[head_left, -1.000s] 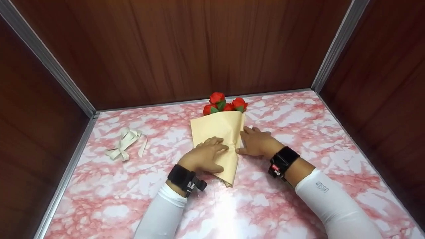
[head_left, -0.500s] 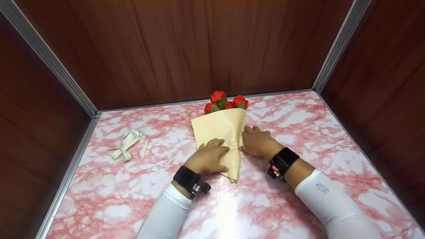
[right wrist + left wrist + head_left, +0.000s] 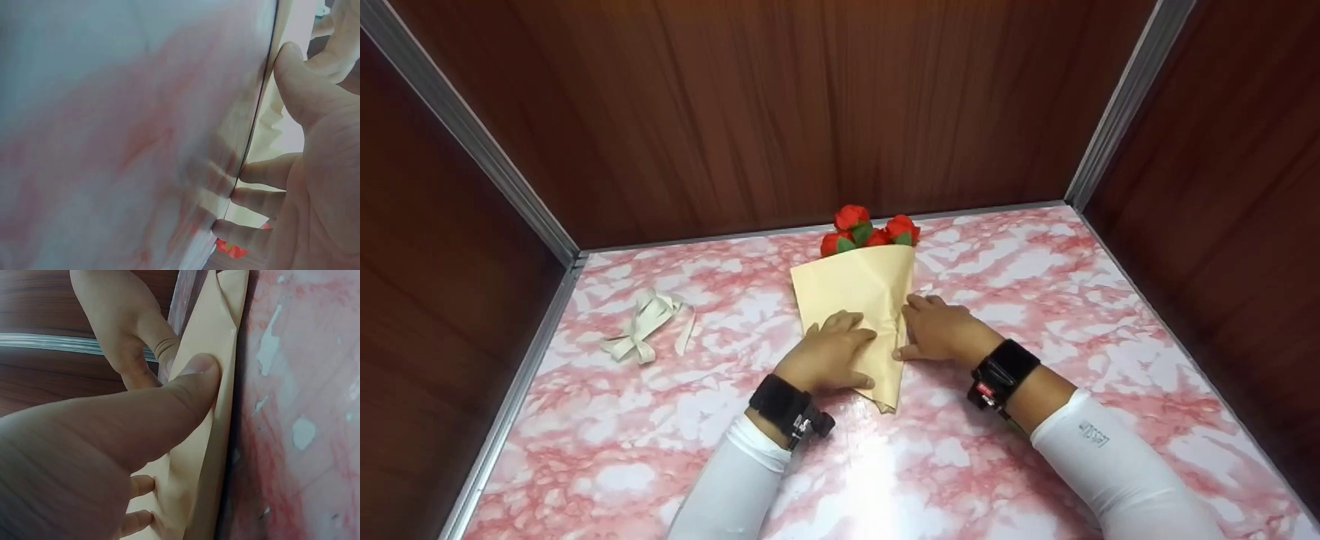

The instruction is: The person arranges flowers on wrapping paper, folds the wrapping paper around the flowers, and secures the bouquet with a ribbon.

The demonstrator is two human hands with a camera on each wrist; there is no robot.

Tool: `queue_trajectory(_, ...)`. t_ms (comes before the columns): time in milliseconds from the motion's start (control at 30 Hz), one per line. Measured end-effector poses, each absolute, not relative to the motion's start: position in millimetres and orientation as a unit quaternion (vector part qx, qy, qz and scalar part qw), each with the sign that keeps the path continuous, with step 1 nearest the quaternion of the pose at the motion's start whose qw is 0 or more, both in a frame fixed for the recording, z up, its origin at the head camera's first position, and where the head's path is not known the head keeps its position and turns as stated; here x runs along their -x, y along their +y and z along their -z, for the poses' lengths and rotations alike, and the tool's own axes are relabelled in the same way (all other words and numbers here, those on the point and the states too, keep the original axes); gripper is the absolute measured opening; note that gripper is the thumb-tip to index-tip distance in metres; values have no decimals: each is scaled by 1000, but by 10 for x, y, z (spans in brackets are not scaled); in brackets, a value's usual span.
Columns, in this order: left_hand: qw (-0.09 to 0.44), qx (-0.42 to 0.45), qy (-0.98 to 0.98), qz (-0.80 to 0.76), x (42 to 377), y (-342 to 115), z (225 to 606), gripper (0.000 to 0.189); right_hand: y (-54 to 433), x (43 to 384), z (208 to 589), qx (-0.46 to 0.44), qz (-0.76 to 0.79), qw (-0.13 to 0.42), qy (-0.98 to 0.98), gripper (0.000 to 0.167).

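Observation:
A bouquet of red artificial-looking roses with green leaves lies on the table, wrapped in cream paper that tapers to a folded point toward the person. My left hand rests spread on the front of the wrapping, thumb near its lower end. In the left wrist view the left thumb presses on the paper fold. At the right edge of the wrapping is my right hand, its fingertips and thumb touching along that edge. The right wrist view shows the right fingers extended against the paper's side, down at the tabletop. Stems are hidden inside the paper.
A loose off-white ribbon lies in a heap on the left of the pink-and-white marbled table. Dark wood-grain panels with metal edge strips enclose the table at the back and both sides.
The wrapped bouquet has shifted slightly away and to the right, the left hand going with it. The right hand has slid a little toward the person along the paper's right edge.

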State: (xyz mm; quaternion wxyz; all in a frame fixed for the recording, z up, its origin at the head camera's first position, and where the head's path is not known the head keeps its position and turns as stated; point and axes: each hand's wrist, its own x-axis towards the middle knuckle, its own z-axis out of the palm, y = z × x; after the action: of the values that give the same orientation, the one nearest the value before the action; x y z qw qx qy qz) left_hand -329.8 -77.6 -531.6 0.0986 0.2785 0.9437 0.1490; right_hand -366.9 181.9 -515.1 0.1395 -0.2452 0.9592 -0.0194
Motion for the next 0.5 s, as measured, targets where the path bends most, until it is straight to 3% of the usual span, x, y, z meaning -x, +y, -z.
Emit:
queue_trajectory(133,99,-277,944,-147,3292,-778,5302,85,1826,3648,5119,237,15,163,958,113)
queue_trajectory(267,101,-278,944,-143,3293,-775,5300,85,1821,3637,5099,228,24,178,957,118)
queue_trajectory(400,107,-276,945,-142,3293,-768,5295,86,1803,3607,5112,227,19,161,960,115)
queue_trajectory(500,109,-273,946,-138,3291,-765,5296,86,1766,3554,5120,236,12,134,962,99)
